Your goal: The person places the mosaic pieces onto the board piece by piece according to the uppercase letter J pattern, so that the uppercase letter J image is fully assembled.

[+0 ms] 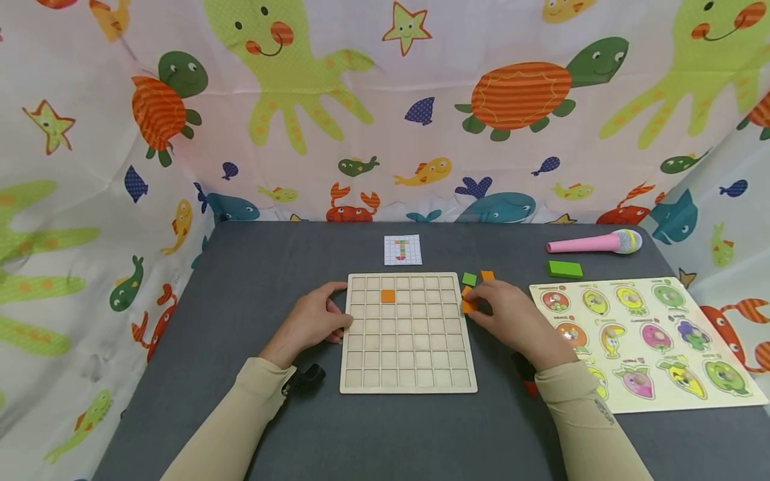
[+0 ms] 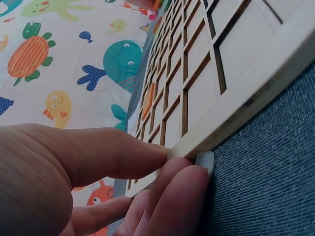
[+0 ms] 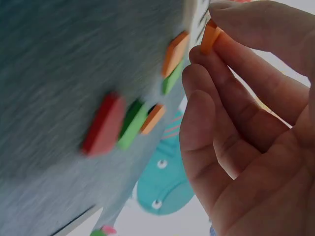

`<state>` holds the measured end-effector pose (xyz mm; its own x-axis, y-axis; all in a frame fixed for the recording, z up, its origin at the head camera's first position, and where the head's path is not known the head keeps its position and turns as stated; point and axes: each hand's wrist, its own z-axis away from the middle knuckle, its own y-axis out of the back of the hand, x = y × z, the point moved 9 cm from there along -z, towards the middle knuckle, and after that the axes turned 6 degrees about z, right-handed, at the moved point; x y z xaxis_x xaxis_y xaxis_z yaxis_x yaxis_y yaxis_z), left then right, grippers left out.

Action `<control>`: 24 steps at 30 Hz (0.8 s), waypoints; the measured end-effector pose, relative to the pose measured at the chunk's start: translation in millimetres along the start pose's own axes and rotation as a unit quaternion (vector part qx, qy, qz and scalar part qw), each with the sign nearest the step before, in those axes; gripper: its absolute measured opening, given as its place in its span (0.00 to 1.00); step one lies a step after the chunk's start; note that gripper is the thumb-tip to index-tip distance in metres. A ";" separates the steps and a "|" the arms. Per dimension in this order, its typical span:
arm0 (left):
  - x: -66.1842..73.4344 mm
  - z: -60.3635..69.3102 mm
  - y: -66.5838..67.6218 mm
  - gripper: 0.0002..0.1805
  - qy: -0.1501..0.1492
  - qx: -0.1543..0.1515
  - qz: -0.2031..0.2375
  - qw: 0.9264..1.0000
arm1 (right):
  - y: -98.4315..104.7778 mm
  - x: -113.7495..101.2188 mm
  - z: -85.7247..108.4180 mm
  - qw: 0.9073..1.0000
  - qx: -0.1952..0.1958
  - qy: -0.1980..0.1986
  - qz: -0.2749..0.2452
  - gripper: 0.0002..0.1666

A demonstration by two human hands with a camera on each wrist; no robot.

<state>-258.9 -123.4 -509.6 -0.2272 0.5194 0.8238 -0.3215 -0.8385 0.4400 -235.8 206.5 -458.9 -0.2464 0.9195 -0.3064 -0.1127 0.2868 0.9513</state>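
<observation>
Currently just one orange tile [image 1: 388, 296] sits in the grid board [image 1: 406, 343]. Left hand [image 1: 309, 321] pinches the board's left edge; right hand [image 1: 511, 314] pinches another orange block [image 3: 210, 37] beside its right edge. Looks early: green block [image 1: 469, 279], red block [image 3: 103, 125] lie unplaced to its right.

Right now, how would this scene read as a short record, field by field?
left hand: grips the left edge of the wooden grid board
right hand: pinches an orange piece
board fill: orange square, second row from far edge, third column from left
loose pieces include: red piece, green piece
pattern card: beyond the board's far edge
right side: pink microphone, green block, fruit puzzle board
</observation>
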 end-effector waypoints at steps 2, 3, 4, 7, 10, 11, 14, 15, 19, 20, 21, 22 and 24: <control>-0.2 -0.1 1.1 0.43 0.000 0.002 0.001 1.000 | 0.0 -9.2 -7.4 1.000 0.004 0.010 -0.001 0.15; -0.3 -0.1 1.4 0.43 0.000 0.003 0.000 1.000 | -0.2 -14.0 -11.2 1.000 0.006 0.017 -0.004 0.14; -0.3 -0.1 1.5 0.43 0.000 0.003 0.001 1.000 | -0.5 -18.8 -15.3 1.000 0.006 0.021 -0.007 0.14; -0.3 0.0 1.2 0.43 0.001 0.000 0.006 1.000 | -3.2 -31.4 -26.7 0.999 0.002 0.029 -0.024 0.14; 0.1 0.0 0.7 0.43 0.001 -0.001 0.011 1.000 | -7.1 -41.9 -36.6 0.999 -0.007 0.028 -0.040 0.14; 0.1 0.0 0.8 0.43 0.000 -0.001 0.012 1.000 | -9.1 -44.7 -39.8 0.999 -0.009 0.028 -0.044 0.13; -0.1 0.2 1.3 0.43 0.000 0.002 0.012 1.000 | -15.6 -52.5 -48.4 0.998 -0.019 0.032 -0.054 0.13; -0.3 0.3 1.3 0.43 0.001 0.003 0.012 1.000 | -18.1 -54.6 -51.0 0.998 -0.022 0.033 -0.056 0.13; -1.1 0.0 1.1 0.43 0.002 0.006 0.014 1.000 | -26.2 -58.6 -59.4 0.997 -0.030 0.029 -0.060 0.13; -1.3 -0.3 1.0 0.43 0.002 0.007 0.015 1.000 | -27.4 -59.3 -60.9 0.997 -0.030 0.028 -0.060 0.13; -1.3 -0.4 0.9 0.43 0.002 0.008 0.015 1.000 | -28.1 -59.7 -62.0 0.997 -0.031 0.025 -0.062 0.13; -1.1 -0.5 0.8 0.43 0.002 0.008 0.016 1.000 | -28.8 -59.8 -62.7 0.997 -0.032 0.023 -0.062 0.12; -0.6 -0.7 0.8 0.43 0.001 0.007 0.015 1.000 | -29.1 -60.8 -63.5 0.997 -0.033 0.023 -0.061 0.12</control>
<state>-259.6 -124.2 -510.0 -0.2385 0.4941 0.8360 -0.3011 -0.8561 0.4201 -278.7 125.1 -470.0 -0.2712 0.8648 -0.4225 -0.2081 0.3759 0.9030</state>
